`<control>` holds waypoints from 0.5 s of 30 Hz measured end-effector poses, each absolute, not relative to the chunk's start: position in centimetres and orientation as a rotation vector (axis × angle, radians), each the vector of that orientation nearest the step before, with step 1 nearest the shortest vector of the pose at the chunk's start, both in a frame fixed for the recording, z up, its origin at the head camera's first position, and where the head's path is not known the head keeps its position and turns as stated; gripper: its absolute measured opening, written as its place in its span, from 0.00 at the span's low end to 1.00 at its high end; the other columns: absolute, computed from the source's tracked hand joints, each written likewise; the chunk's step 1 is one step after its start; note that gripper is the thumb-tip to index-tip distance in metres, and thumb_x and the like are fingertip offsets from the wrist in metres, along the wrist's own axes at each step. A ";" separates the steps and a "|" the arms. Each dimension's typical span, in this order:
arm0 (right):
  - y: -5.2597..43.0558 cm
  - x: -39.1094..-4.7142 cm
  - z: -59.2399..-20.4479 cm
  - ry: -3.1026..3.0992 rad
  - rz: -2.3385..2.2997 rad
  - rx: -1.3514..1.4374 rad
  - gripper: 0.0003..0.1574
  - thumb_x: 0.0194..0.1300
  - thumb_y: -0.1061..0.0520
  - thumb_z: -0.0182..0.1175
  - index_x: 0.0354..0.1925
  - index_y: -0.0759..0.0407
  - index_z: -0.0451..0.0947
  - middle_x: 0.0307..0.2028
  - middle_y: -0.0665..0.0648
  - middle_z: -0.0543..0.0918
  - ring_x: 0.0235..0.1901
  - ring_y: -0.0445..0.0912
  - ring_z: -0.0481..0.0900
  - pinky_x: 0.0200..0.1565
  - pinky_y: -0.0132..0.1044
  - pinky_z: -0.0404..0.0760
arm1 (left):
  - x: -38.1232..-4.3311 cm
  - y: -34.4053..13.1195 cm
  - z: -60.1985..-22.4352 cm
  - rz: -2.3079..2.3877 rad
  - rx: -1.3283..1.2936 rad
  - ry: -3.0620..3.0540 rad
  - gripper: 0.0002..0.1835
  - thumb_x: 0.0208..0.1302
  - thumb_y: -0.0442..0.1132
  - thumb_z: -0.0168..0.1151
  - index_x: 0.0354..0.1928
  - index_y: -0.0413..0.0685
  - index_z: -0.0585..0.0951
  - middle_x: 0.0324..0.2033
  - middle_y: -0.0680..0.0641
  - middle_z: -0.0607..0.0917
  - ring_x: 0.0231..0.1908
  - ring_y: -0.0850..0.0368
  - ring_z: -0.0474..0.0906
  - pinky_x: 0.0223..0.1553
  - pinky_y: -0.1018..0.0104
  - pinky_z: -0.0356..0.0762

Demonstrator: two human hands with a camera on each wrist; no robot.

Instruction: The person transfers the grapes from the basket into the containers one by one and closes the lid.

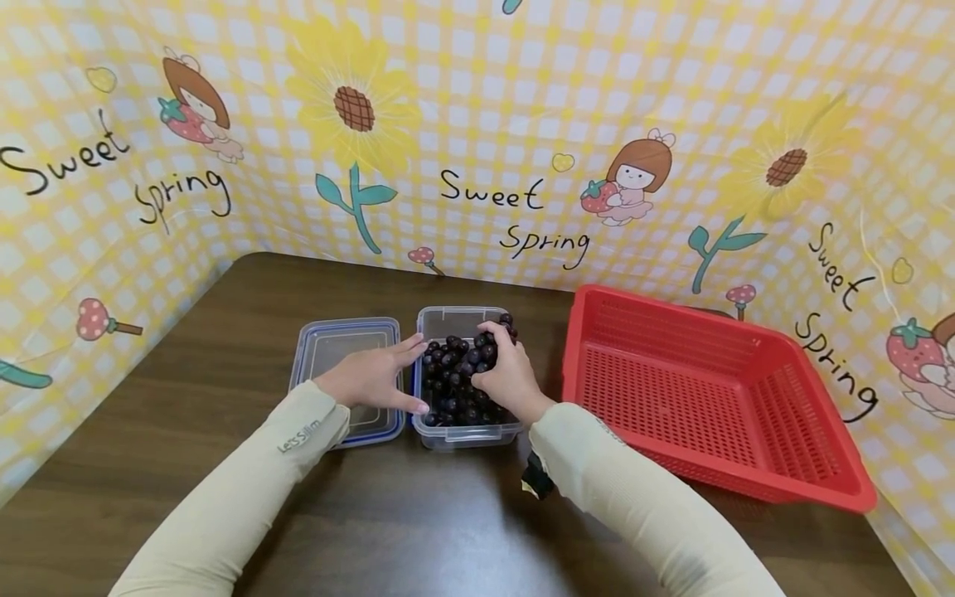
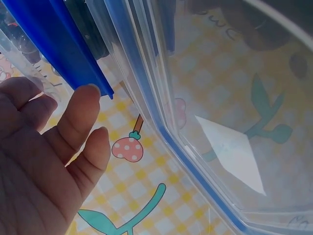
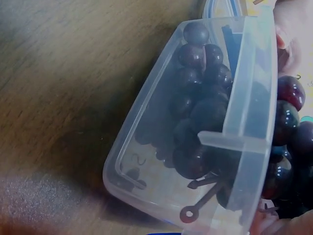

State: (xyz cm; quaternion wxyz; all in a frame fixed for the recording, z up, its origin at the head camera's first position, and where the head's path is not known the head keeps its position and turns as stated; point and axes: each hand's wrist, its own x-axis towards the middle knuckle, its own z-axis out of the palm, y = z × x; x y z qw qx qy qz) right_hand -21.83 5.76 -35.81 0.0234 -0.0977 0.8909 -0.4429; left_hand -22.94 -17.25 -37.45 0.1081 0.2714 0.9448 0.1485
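Note:
A clear plastic food container (image 1: 470, 437) with a blue clasp (image 2: 58, 54) on its left side holds dark purple grapes (image 1: 451, 377). My right hand (image 1: 515, 377) grips a cluster of these grapes at the container's right side, thumb and fingers curled round it. In the right wrist view, grapes (image 3: 288, 127) show above the rim and more grapes (image 3: 195, 112) through the clear wall. My left hand (image 1: 369, 377) is at the left rim with fingers spread and thumb extended, holding nothing. Partly behind it lies a clear lid (image 1: 319, 352) with a blue seal.
A large red plastic basket (image 1: 664, 402) with a perforated bottom stands right of the container. Brown wood-grain table (image 1: 403, 522) lies beneath everything. Checked yellow cloth (image 1: 477, 108) with flowers and lettering walls in the back and sides.

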 end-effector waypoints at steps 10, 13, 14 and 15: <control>4.5 -22.8 -36.2 2.715 -1.208 -0.231 0.50 0.50 0.68 0.66 0.70 0.54 0.59 0.56 0.69 0.75 0.42 0.55 0.72 0.38 0.44 0.74 | -22.8 -17.5 -37.4 0.457 0.788 2.774 0.55 0.53 0.68 0.62 0.73 0.41 0.55 0.73 0.41 0.51 0.63 0.37 0.65 0.48 0.48 0.77; 4.3 -23.2 -36.2 2.673 -1.201 -0.186 0.52 0.50 0.67 0.65 0.71 0.55 0.56 0.56 0.68 0.76 0.39 0.54 0.73 0.38 0.42 0.74 | -22.8 -17.5 -37.6 0.484 0.796 2.772 0.55 0.53 0.68 0.62 0.73 0.41 0.55 0.73 0.42 0.51 0.63 0.37 0.65 0.50 0.46 0.75; 4.3 -23.4 -36.2 2.650 -1.206 -0.178 0.53 0.50 0.68 0.65 0.72 0.56 0.55 0.57 0.67 0.75 0.38 0.54 0.72 0.37 0.41 0.73 | -22.8 -17.5 -37.6 0.491 0.799 2.772 0.56 0.52 0.69 0.62 0.73 0.42 0.55 0.74 0.42 0.51 0.63 0.37 0.65 0.51 0.45 0.75; 4.3 -23.5 -36.1 2.631 -1.212 -0.171 0.54 0.50 0.68 0.65 0.72 0.56 0.54 0.58 0.67 0.75 0.37 0.54 0.72 0.36 0.40 0.73 | -22.7 -17.5 -37.5 0.491 0.797 2.771 0.56 0.52 0.69 0.62 0.73 0.42 0.55 0.74 0.42 0.51 0.64 0.37 0.64 0.52 0.45 0.74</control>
